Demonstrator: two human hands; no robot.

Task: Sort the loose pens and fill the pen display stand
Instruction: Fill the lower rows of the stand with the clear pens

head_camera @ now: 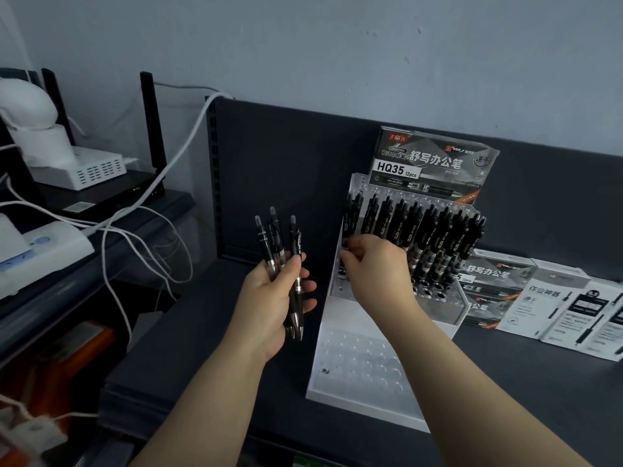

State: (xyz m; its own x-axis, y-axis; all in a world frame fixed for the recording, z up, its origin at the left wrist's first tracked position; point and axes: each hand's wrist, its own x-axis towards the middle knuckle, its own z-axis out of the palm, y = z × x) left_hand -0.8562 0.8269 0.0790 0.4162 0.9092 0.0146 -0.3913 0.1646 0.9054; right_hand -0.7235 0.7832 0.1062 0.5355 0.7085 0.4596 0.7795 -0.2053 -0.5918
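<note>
Pens point(292, 264): head view. Three or four loose black ones are gripped in the left hand point(269, 301), clicker ends up and tips down, fanned slightly. In my judgement they are held as a ready supply just left of the stand point(357, 365), so the other hand can draw from them.

The right hand point(374, 264) has its fingers curled and pinches one pen point(349, 224) at the left end of the stand's upper tier. The pen is upright, apparently being seated in a hole; the hand hides its lower end, so seating cannot be confirmed.

Stocked pens point(435, 230) fill the upper rows from left to right, leaning back in line. The lower front tier shows only open holes, so filling is judged part done.

A printed box point(435, 163) stands behind the stand, probably as its header. Flat packs point(573, 308) lie to the stand's right, along the shelf's back edge.

The shelf point(202, 332) is dark grey and matt. The stand sits toward its back, right of middle, against a dark panel point(286, 163). Above is a pale, scuffed wall point(337, 45). Off the shelf's left edge, a router point(101, 197) and white cables point(175, 153) occupy a lower rack, well apart from the work.
</note>
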